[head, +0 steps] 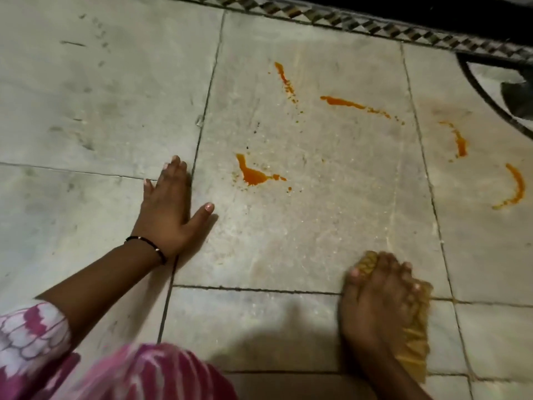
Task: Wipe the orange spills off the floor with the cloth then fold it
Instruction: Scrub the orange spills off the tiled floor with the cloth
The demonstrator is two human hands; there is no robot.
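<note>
Several orange spills mark the pale stone floor [302, 226]: a blot [253, 176] near the middle, a thin streak [284, 79] farther off, a long smear [346, 103] to its right, and two curved streaks [461, 141] [516, 189] at the right. My right hand [380, 301] presses a bunched yellow-brown cloth [415, 342] onto the floor at the lower right, well short of the spills. My left hand [170, 209] lies flat on the tile with fingers spread, left of the blot, holding nothing.
A patterned border strip [375, 24] runs along the far edge, with a dark area beyond it. A curved dark inlay [490, 90] sits at the upper right. My pink and white clothing [129, 373] fills the lower left.
</note>
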